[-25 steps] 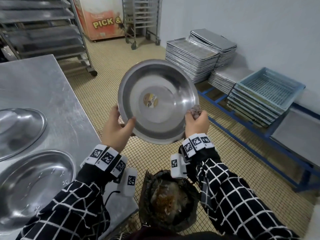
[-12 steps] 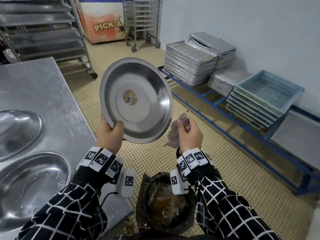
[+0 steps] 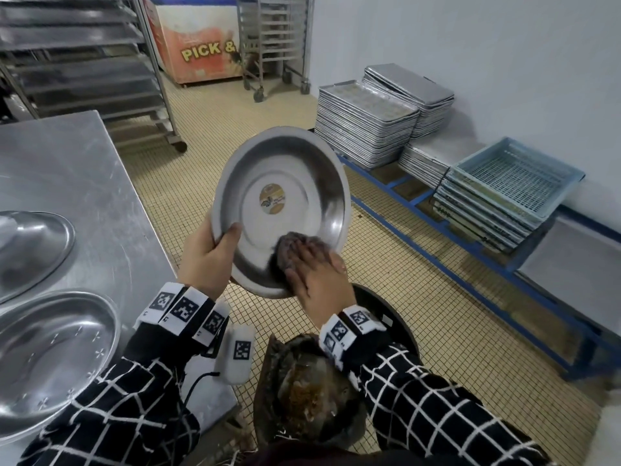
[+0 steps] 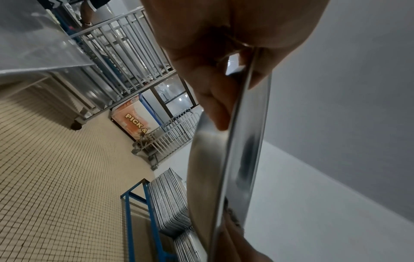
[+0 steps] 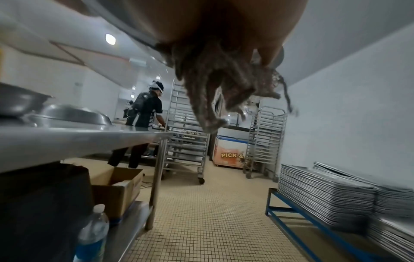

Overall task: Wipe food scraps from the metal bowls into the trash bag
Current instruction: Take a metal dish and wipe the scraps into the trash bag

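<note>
Now right hand (image 3: 317,274) presses rag (image 3: 290,242) inside bowl (image 3: 282,203), left hand (image 3: 208,260) gripping rim.

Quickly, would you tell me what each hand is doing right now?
Left hand: grips the metal bowl by its rim.
Right hand: presses a rag into the bowl, fingers flat.

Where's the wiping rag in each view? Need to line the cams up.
Head: rag low in the held bowl, under the right hand.
Left wrist: only a dark sliver at the bowl's rim, low centre.
Right wrist: rag hangs from the top centre.
Shared landmark: the orange "PICK &" freezer.
</note>
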The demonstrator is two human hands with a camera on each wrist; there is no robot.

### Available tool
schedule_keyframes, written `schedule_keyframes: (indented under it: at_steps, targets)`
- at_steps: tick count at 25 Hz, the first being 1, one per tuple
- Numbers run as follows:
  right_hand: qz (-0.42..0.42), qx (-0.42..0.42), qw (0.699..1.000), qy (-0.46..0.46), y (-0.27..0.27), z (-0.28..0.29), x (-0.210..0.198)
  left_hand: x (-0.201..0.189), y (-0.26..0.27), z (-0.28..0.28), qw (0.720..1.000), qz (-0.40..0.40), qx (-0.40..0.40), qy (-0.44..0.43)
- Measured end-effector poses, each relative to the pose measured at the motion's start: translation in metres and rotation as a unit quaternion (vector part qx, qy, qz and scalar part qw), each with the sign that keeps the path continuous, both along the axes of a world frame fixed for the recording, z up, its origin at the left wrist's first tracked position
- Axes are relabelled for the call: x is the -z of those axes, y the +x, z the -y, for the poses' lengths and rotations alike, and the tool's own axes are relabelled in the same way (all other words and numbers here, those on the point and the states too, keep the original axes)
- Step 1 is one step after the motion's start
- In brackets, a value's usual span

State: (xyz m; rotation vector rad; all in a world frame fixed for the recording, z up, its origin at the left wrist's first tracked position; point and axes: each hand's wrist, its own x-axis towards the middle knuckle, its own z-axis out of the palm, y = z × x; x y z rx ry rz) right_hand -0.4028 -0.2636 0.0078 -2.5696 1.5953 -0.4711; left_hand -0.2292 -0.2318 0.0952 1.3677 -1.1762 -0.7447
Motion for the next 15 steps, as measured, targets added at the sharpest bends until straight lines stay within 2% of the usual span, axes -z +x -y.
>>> schedule_keyframes:
  at_steps: [2, 4, 8, 10, 12, 15]
  targets:
    - [-0.037, 0.038, 0.999, 0.007, -0.025, 0.013, 0.003, 0.002, -0.009, -0.004, 1.000, 0.009, 0.005, 0.003]
    - [-0.014, 0.040, 0.999, 0.001, -0.029, 0.011, 0.000, 0.003, -0.017, -0.004, 1.000, 0.010, -0.003, 0.003]
    - [0.154, -0.041, 0.987, 0.015, 0.002, -0.023, -0.007, -0.005, -0.026, 0.000, 0.999, 0.014, -0.023, -0.025]
    - [0.209, -0.049, 0.977, 0.010, -0.001, -0.029, -0.006, -0.006, -0.030, 0.001, 0.999, 0.007, -0.027, -0.035]
    - [0.168, -0.029, 0.985, -0.024, -0.022, -0.019, -0.003, -0.007, -0.032, 0.001, 0.999, -0.010, -0.030, -0.035]
    - [0.115, 0.052, 0.991, -0.040, -0.060, 0.011, 0.001, -0.002, -0.037, -0.004, 0.999, -0.018, -0.026, -0.022]
